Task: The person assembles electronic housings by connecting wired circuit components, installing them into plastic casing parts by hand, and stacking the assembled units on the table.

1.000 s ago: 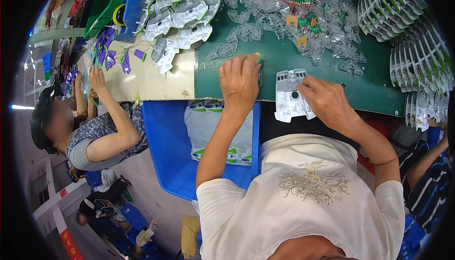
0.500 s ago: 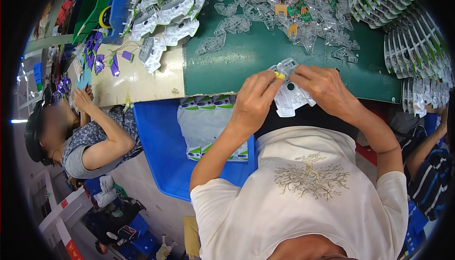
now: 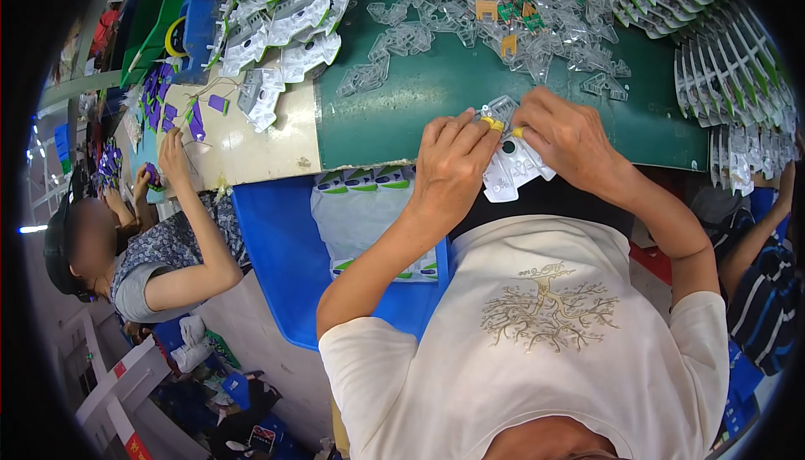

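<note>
I have both hands over the front edge of the counter [image 3: 394, 120], with the white-and-grey housing [image 3: 513, 168] between them, tilted, its lower part reaching past that edge toward the lap. My left hand [image 3: 453, 158] has its grip closed on a small yellow piece [image 3: 493, 124] at the housing's upper part; the right hand [image 3: 574, 137] is curled at the housing's upper right, where another bit of yellow [image 3: 517, 132] shows by the fingertips. I cannot tell whether that right grip clasps the housing, the yellow bit or both. My main worry is support: with so much of the housing beyond the edge, a push from the left fingers could tip or twist it if the right ones hold it only lightly, and it could slide off toward the lap. The yellow piece is small and mostly covered by fingers, so it could sit crooked or slip out unnoticed; dropped leftward, it could land in the blue bin [image 3: 267, 233] below the front edge. Flung toward the back edge, it could be lost among the clear plastic parts [image 3: 404, 39] heaped there.
</note>
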`<control>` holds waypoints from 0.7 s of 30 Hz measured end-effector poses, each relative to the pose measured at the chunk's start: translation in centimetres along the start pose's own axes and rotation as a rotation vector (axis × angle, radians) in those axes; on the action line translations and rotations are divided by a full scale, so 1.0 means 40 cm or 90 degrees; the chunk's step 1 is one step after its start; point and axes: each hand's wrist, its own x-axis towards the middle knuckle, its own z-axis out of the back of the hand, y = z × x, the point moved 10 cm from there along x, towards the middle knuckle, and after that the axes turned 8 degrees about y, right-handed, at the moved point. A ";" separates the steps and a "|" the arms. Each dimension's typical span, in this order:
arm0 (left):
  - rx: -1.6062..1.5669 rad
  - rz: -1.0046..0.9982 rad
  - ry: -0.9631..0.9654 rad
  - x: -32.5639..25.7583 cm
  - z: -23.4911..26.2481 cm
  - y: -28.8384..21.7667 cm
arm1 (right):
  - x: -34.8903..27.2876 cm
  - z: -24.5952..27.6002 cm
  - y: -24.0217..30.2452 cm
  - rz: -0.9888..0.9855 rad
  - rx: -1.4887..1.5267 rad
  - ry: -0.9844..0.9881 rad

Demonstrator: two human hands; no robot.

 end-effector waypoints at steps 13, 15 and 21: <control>-0.021 -0.024 -0.031 -0.007 0.005 -0.011 | -0.055 0.000 0.005 -0.039 0.015 0.031; -0.014 -0.042 -0.014 0.005 0.005 -0.011 | -0.047 -0.009 0.004 -0.052 0.004 0.060; -0.038 -0.053 -0.008 -0.006 -0.012 -0.019 | -0.056 -0.024 -0.002 -0.040 -0.024 0.076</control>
